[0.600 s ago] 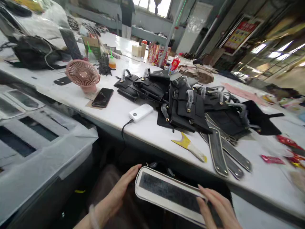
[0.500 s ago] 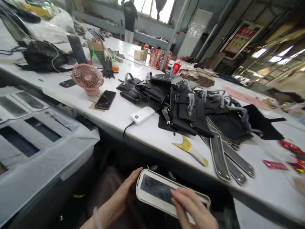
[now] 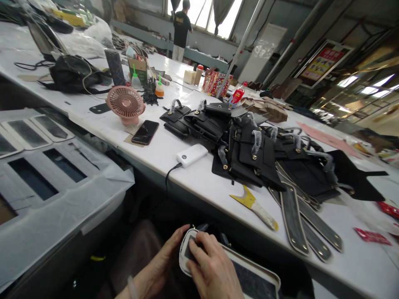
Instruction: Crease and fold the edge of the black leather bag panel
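Observation:
Low in front of me, below the table edge, I hold a long flat bag panel (image 3: 252, 280) with a white border and a dark centre. My left hand (image 3: 162, 265) cups its left end from underneath. My right hand (image 3: 212, 268) lies flat on top of that same end, fingers pressing the dark centre. The panel's right part runs off toward the bottom edge of the view.
The white table (image 3: 199, 178) carries a heap of black bags (image 3: 249, 145), dark strap pieces (image 3: 293, 220), a yellow-tipped scraper (image 3: 254, 205), a white power bank (image 3: 191, 155), a phone (image 3: 145, 132) and a pink fan (image 3: 125, 104). Plastic-covered panels (image 3: 46, 174) lie left. A person (image 3: 181, 25) stands far back.
My right hand slid from the panel's right end across to its left end. The camera tilted, so the table sits lower in view.

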### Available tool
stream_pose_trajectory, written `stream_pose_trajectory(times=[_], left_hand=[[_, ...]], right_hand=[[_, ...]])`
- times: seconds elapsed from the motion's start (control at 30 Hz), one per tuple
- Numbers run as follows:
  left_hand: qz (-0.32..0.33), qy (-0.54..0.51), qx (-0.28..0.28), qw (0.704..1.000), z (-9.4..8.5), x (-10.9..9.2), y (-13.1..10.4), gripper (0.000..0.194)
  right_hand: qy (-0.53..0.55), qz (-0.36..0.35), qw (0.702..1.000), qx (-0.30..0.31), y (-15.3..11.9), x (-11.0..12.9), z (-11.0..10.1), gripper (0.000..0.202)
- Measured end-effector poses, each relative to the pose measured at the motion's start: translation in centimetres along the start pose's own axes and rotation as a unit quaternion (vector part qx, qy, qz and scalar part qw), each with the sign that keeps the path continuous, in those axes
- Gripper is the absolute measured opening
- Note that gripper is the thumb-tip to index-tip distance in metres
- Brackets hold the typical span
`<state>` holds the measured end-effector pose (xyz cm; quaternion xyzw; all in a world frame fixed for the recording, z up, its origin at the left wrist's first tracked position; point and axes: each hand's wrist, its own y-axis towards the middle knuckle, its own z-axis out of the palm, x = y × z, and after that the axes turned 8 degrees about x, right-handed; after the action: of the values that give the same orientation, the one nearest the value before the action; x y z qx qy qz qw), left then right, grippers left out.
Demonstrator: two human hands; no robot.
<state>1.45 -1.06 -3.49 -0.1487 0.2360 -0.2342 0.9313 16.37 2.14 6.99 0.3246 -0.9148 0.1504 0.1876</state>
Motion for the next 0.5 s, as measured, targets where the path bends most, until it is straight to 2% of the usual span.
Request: stream_pose_trajectory(times=[0.13, 0.33, 0.4, 0.5], left_hand=[[0.027, 0.006, 0.022, 0.999, 0.1, 0.1, 0.0, 0.044], [0.046, 0.016, -0.024, 0.999, 0.9, 0.3, 0.1, 0.049], [0.055, 0.017, -0.022, 0.998, 1.0, 0.4, 0.2, 0.05], [0.057, 0.023, -0.019, 0.998, 1.0, 0.5, 0.2, 0.05]], right_hand=[[0.0, -0.001, 1.0, 0.014, 0.3, 0.3, -0.2, 0.041], [-0.012, -0.003, 1.0, 0.007, 0.2, 0.5, -0.4, 0.039], [-0.019, -0.012, 1.0, -0.007, 0.1, 0.4, -0.3, 0.039], [-0.061, -0.056, 0.994, -0.072, -0.1, 0.0, 0.1, 0.038]])
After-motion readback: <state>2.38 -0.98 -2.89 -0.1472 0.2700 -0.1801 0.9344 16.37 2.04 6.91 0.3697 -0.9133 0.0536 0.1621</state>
